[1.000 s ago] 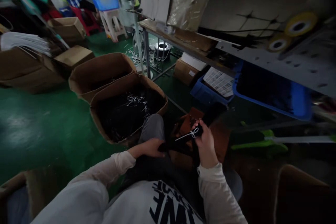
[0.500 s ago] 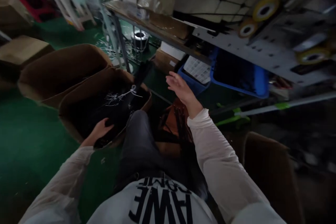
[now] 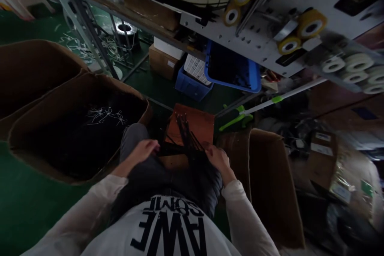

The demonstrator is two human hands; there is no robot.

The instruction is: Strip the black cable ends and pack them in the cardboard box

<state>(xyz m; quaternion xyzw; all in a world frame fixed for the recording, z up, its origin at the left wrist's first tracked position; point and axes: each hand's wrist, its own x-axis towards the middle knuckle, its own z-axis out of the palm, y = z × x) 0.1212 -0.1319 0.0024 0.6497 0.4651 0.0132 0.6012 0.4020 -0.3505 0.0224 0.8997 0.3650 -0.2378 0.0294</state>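
Black strips (image 3: 187, 138), loose bundle — lying across the orange board (image 3: 202, 122), long axis pointing forward, far ends leaning left. Right hand (image 3: 219, 160) nearer, curled at the bundle's right edge, grip unclear; left hand (image 3: 144, 152) left of it — partly curled, hold not discernible

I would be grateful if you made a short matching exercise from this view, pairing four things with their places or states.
Things
1. black strands
2. white ties
3. lower blue bin
4. yellow rollers

Places or states
A. mounted on the pale panel
B. between the left hand and the right hand, partly over an orange-brown surface
C. holding printed white sheets
D. inside the nearer open carton on the left

Pairs: 1-B, 2-D, 3-C, 4-A
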